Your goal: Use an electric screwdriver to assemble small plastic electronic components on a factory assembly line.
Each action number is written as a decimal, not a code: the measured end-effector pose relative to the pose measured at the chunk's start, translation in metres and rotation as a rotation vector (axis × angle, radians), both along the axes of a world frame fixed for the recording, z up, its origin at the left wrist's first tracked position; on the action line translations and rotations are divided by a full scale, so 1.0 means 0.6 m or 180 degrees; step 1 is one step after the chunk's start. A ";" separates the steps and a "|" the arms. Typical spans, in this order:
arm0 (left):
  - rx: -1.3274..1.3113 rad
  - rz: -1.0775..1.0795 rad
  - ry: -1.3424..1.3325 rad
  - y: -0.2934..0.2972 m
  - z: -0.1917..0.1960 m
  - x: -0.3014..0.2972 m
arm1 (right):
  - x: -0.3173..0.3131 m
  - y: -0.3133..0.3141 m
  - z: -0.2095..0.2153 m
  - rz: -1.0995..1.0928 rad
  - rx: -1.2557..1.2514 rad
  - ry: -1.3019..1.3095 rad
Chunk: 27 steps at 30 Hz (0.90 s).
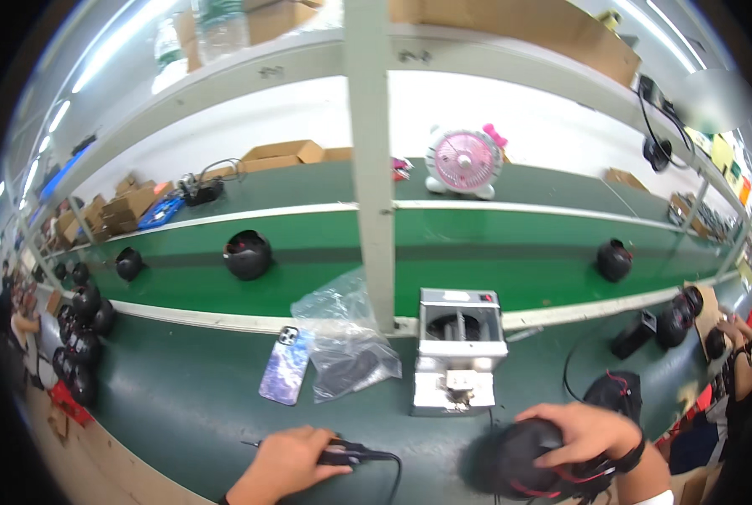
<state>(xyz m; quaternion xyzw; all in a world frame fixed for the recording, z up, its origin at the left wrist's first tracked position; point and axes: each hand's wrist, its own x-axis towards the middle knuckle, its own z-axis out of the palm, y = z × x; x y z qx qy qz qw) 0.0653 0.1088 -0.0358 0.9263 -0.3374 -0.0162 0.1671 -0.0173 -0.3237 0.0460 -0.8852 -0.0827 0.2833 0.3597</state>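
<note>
My left hand (287,463) is closed around a slim black electric screwdriver (346,454). Its thin metal tip points left, and a black cord curls down from its other end. My right hand (590,438) grips a black rounded shell (523,459) from above and its right side. Red wires show along the shell's lower edge; its underside is hidden. Beyond the hands stands a silver box-shaped screw feeder (457,353) with an open-looking top compartment. Just past my right hand lies another black piece (616,391) with a red wire.
A patterned phone (285,366) and a clear plastic bag (350,353) lie left of the feeder. Black round shells (248,255) sit on the green conveyor (325,286), with several more stacked at the left (81,345). A pink-and-white fan (465,162) stands on the shelf. Other people work at both sides.
</note>
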 end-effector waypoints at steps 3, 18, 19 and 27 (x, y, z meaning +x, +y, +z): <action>0.0013 -0.0552 0.0161 0.021 -0.001 0.013 | 0.077 -0.123 -0.012 -0.0171 0.0733 0.0494; 0.0428 0.2684 -0.0346 0.125 0.071 0.665 | 0.428 -0.212 -0.188 -0.3888 0.0092 0.0010; 0.0634 0.2622 -0.0205 0.116 0.043 0.679 | 0.423 -0.207 -0.173 -0.3872 0.0169 0.0155; -0.1053 0.2195 0.0106 0.119 0.014 0.623 | 0.208 -0.063 -0.036 -0.3340 -0.0107 -0.2444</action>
